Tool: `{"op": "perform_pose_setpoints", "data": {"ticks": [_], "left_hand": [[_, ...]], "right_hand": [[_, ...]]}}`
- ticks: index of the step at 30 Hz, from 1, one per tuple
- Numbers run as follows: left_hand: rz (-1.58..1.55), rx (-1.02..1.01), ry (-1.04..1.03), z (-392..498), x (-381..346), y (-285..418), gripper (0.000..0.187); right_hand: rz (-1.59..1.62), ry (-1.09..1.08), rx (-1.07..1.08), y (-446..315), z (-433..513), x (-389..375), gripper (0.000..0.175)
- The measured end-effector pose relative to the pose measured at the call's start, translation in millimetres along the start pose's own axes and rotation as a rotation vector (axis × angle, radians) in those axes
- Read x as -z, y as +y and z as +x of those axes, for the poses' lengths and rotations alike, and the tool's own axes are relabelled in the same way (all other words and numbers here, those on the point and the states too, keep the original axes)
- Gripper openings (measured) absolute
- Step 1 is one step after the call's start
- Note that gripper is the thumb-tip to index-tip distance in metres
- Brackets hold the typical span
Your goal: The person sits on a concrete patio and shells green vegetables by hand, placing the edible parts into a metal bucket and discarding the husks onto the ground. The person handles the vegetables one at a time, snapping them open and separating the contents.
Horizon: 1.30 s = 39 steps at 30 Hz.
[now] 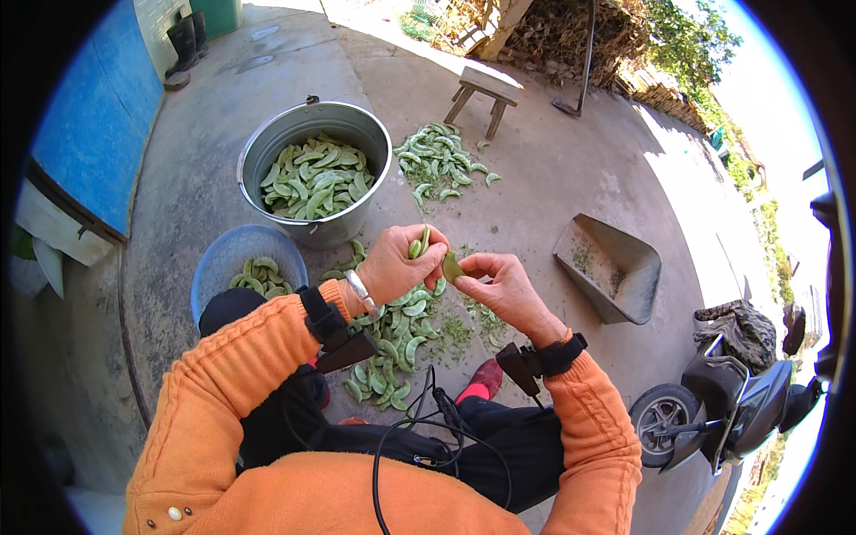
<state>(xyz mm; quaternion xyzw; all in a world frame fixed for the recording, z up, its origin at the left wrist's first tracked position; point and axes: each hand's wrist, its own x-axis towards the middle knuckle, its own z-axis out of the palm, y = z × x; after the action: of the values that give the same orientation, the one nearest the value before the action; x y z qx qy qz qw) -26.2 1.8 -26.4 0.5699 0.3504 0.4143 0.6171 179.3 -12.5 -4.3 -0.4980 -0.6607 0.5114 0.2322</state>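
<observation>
My left hand (401,261) is closed around a few green bean pods (420,245), their ends poking out between thumb and fingers. Between the fingertips of my right hand (498,284) is one flat green bean pod (452,267); its upper end meets the left fingers. Below both hands a loose pile of bean pods (394,341) lies on the concrete floor between my feet. A metal bucket (251,157) holding many pods stands beyond my left hand. Beside it, a blue plastic basket (204,281) contains a smaller heap of pods.
Another pod pile (438,157) lies near a small wooden stool (491,87). Right of my hands sits a metal dustpan (635,281) with plant scraps inside. A parked scooter (729,401) stands at the right. Black cables (401,435) cross my lap. Green trimmings (458,331) litter the floor.
</observation>
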Motion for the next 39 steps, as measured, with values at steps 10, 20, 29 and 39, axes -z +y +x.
{"op": "perform_pose_setpoints", "data": {"ticks": [10, 20, 29, 39], "left_hand": [[0.105, 0.026, 0.198, 6, 2, -4, 0.013], [0.052, -0.015, 0.005, 6, -5, 1, 0.022], [0.046, -0.154, 0.075, 11, -2, 2, 0.015], [0.419, -0.315, 0.037, 7, -2, 0, 0.011]], "right_hand": [[0.384, 0.224, 0.076, -15, -1, 14, 0.015], [0.49, 0.199, 0.137, -18, -1, 16, 0.029], [0.349, 0.166, 0.284, -17, -1, 4, 0.043], [-0.646, 0.444, 0.442, -19, -6, 0, 0.021]]}}
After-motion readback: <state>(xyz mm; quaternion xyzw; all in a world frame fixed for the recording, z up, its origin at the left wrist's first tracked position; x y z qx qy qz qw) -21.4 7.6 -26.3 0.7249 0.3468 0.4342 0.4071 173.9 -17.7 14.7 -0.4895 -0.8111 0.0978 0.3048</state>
